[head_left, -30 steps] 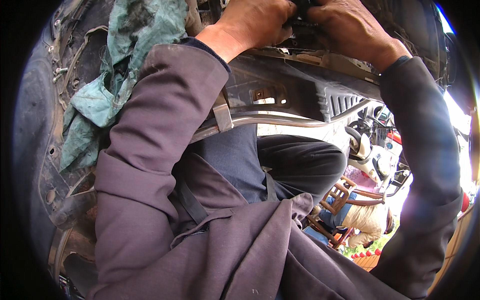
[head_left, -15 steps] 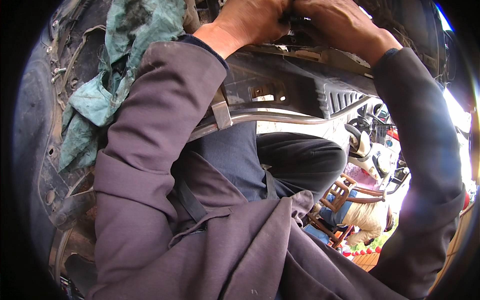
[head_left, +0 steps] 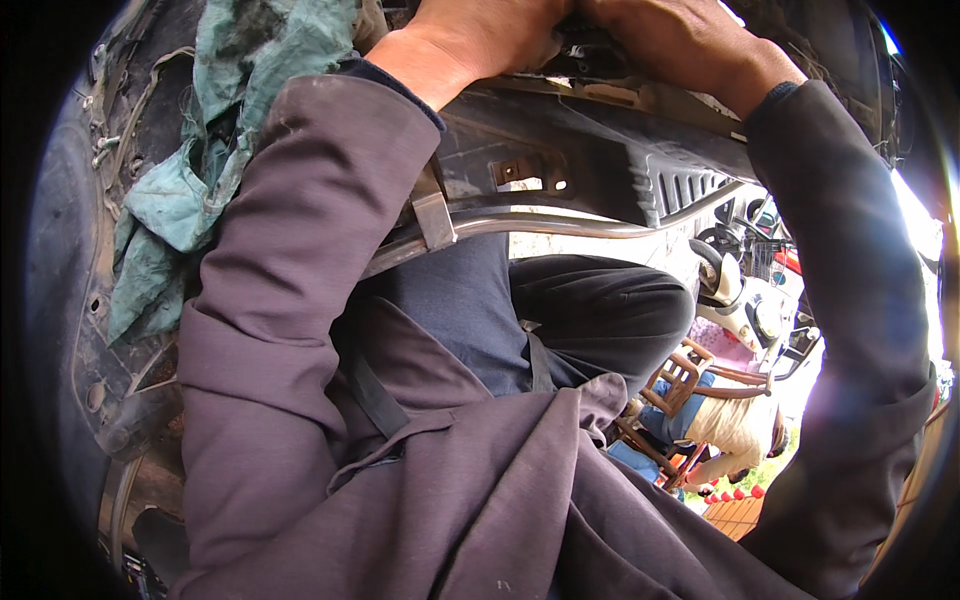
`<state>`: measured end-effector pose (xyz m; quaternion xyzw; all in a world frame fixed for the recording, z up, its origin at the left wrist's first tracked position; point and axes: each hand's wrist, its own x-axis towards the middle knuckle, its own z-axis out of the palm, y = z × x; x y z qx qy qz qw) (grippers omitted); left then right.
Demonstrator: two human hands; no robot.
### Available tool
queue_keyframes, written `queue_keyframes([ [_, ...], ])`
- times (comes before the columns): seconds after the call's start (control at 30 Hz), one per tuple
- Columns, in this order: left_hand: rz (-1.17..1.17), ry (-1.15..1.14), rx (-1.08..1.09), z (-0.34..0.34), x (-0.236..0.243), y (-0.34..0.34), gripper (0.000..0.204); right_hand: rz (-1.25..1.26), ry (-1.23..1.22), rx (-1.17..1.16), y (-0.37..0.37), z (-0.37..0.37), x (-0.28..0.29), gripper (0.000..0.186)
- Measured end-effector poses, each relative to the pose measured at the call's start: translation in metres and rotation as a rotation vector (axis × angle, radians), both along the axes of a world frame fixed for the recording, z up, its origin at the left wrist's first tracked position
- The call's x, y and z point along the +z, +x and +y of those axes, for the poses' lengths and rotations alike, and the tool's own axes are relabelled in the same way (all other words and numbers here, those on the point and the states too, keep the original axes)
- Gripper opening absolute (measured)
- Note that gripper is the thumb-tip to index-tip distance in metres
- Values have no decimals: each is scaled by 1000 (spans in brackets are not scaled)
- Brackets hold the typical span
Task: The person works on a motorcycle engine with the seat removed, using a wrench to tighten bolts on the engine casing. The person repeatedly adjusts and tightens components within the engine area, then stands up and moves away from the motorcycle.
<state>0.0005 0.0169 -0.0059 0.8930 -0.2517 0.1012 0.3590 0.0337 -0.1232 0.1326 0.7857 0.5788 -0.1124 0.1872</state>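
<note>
My left hand (head_left: 490,38) and my right hand (head_left: 685,45) are close together at the top edge, inside the dark body of a vehicle that looks like a scooter or small motor vehicle. Both look closed, with the fingers curled inward and partly cut off by the frame. Whatever they grip is hidden among dark parts. Just below them runs a dirty black body panel (head_left: 590,150) with a small rectangular cutout and a row of slots. A bent metal tube (head_left: 560,224) with a flat bracket (head_left: 433,220) crosses under the panel.
A grimy green cloth (head_left: 175,205) hangs over the frame beside my left sleeve. My bent knee (head_left: 610,310) is beneath the tube. Farther right are a wooden chair (head_left: 680,385), a person in a tan top (head_left: 735,430) and a parked white scooter (head_left: 740,310).
My hands have risen slightly toward the top edge, and the vehicle parts and cloth have shifted slightly up and left in view. Both hands stay close together at the same spot.
</note>
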Motion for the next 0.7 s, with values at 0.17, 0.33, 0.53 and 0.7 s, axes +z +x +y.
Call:
queue_keyframes([
  [0.17, 38, 18, -31, 1, 0, 2, 14, 11, 58, 24, 2, -5, 0, 19],
  [0.33, 35, 62, -24, 2, 1, 0, 12, 31, 36, 6, 4, -7, 0, 19],
  [0.53, -48, -27, -4, -4, -7, 3, 9, 56, -27, -2, 4, -4, 6, 20],
  [0.7, -49, -77, -6, -4, -15, 4, 10, 47, -16, -43, 0, -2, 6, 22],
])
